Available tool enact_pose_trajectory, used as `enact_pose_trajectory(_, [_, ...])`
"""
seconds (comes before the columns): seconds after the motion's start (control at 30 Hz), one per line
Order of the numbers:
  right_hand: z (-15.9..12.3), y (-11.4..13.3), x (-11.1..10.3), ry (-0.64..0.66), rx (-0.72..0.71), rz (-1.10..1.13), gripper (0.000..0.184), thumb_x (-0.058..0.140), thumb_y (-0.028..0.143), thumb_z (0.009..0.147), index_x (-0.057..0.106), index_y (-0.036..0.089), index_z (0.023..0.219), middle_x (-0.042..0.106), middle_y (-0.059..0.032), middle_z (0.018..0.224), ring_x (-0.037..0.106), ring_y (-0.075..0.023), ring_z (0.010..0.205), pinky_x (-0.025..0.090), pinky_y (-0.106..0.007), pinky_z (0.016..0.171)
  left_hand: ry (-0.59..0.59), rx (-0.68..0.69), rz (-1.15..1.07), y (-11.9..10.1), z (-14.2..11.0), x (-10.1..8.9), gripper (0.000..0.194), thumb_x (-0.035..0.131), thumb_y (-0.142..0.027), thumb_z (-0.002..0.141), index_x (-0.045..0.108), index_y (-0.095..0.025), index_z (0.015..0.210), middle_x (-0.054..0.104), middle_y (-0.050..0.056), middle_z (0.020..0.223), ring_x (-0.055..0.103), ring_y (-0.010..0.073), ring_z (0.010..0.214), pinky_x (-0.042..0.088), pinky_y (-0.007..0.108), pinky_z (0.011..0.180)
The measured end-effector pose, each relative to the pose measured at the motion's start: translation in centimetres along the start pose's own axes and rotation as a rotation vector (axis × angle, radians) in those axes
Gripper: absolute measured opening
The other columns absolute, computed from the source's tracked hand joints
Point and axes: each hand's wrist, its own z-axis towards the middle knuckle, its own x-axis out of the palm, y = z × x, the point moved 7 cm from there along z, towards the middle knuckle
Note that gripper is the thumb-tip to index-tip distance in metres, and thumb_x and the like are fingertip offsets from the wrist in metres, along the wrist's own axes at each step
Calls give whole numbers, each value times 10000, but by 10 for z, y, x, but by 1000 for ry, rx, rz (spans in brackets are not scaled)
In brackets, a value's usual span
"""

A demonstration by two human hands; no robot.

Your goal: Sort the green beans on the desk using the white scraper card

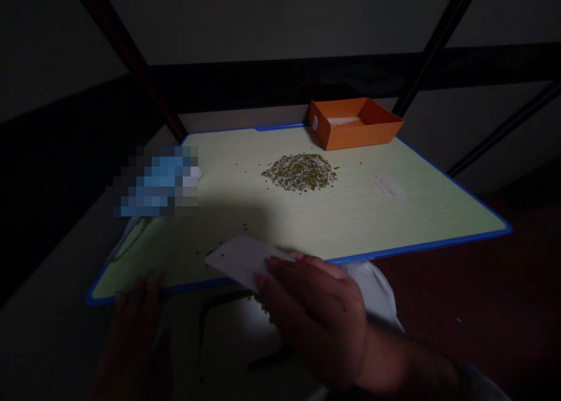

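My right hand (319, 313) grips a flat white card (243, 258) between thumb and fingers. The card is tilted over the front edge of a pale green, blue-rimmed board (210, 167). A few dark grains lie on and beside it. In deep shadow, my left hand (134, 319) rests its outstretched fingers on the board's front left edge, holding nothing visible. Mid-board sits a pile of small green beans (301, 172) mixed with white grains. Some beans (263, 304) show below the front edge, partly hidden by my right hand.
An orange open box (362, 133) with white grains inside stands at the back right. A thin patch of white grains (388, 187) lies on the right. At the left is a blurred-out blue item (158, 182). White material (372, 287) shows beyond my right wrist.
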Motion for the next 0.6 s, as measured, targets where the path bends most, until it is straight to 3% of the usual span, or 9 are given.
enact_pose_trajectory(0.2, [1, 0, -1, 13, -70, -82, 235, 591, 117, 985, 804, 182, 910, 848, -46, 859, 807, -159, 766, 675, -270, 713, 16, 14, -28, -3, 0, -1, 750, 448, -299, 897, 172, -371, 1590, 236, -60, 1752, 262, 255, 1609, 218, 553, 1362])
enact_pose_trajectory(0.47, [4, 0, -3, 83, -88, -116, 281, 525, 115, 1026, 799, 166, 991, 855, -52, 915, 818, -149, 831, 677, -269, 792, 54, -38, -43, -4, 5, 0, 742, 439, -328, 903, 162, -387, 1590, 190, -96, 1763, 238, 257, 1619, 182, 557, 1375])
enact_pose_trajectory(0.6, [6, 3, 1, 84, -77, -79, 276, 523, 103, 1020, 794, 150, 990, 853, -52, 910, 814, -150, 830, 670, -268, 759, 67, -25, -47, -5, 5, 1, 750, 436, -333, 904, 143, -392, 1592, 162, -111, 1767, 209, 254, 1629, 173, 558, 1380])
